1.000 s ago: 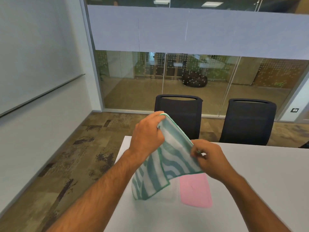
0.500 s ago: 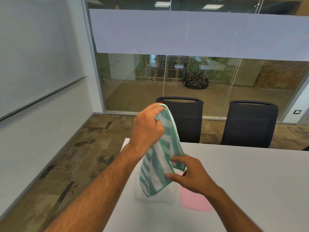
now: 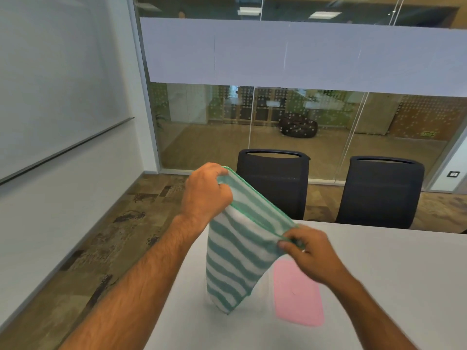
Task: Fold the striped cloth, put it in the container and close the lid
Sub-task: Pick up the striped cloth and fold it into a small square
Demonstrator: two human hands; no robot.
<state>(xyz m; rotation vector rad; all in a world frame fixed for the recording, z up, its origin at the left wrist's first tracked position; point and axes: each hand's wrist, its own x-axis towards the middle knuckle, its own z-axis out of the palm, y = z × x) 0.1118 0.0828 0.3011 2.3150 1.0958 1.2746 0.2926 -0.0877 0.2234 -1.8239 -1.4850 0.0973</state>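
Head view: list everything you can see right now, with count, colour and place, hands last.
striped cloth: one, green and white, held up above the table
pink lid: one, pink, flat on the table, right of the cloth
table: one, white, in front
office chairs: two, black, at the table's far side
whiteboard: one, white, left wall
left hand: one, gripping the cloth's upper corner
right hand: one, fingers pinching its lower corner

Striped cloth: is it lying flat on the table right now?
No: the striped cloth hangs in the air, pinched between the left hand and right hand.
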